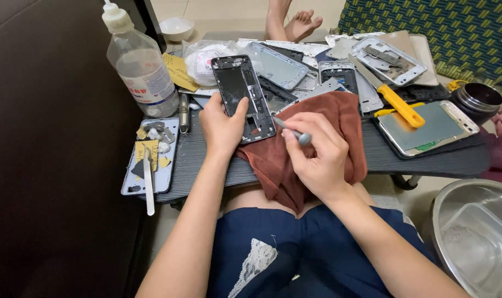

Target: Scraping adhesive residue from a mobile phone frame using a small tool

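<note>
On the red cloth (322, 132), left hand (220, 129) grips phone frame (243, 98); right hand (317, 154) pinches tool (293, 132) beside it.

There is one view only, from a camera worn on the person's head. It looks steeply down and forward over the lap onto a small dark table (427, 160) close below — near enough that both forearms run in from the bottom edge and fill the lower half. The left hand (222, 126) and right hand (316, 154) sit about mid-frame. Farther off, at the top edge, the tiled floor shows — with another person's bare feet (295, 22).
</note>
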